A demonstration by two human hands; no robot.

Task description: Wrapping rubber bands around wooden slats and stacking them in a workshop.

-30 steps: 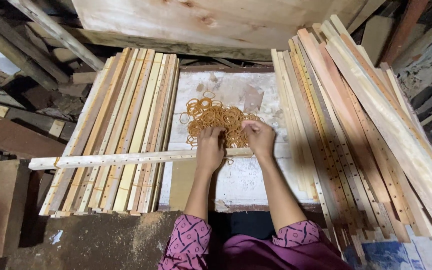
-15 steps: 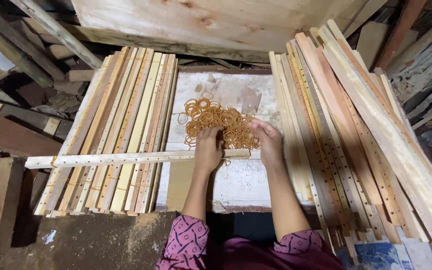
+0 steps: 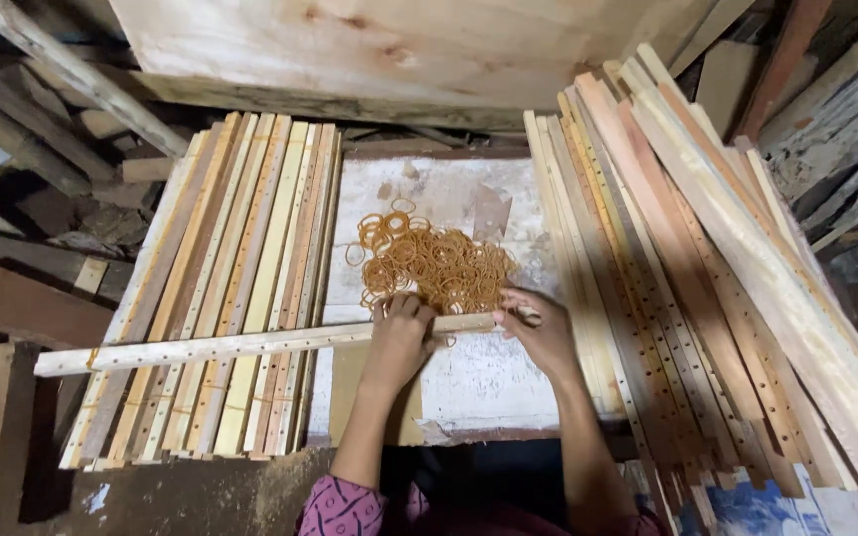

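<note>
A long pale wooden strip with a row of small holes (image 3: 211, 347) lies crosswise over the left stack, reaching from the far left to the middle. My left hand (image 3: 399, 333) grips it near its right end. My right hand (image 3: 538, 333) holds the strip's right tip with its fingers closed on it. Just beyond both hands lies a heap of tan rubber bands (image 3: 434, 263) on a white worn board (image 3: 479, 382).
A stack of drilled wooden strips (image 3: 230, 288) lies to the left of the board, and a bigger fanned stack (image 3: 687, 288) to the right. A large plywood sheet (image 3: 399, 45) leans at the back. Scrap timber (image 3: 22, 199) crowds the far left.
Both hands and the crosswise strip have shifted slightly to the right and nearer to me. The right hand has moved out to the strip's tip.
</note>
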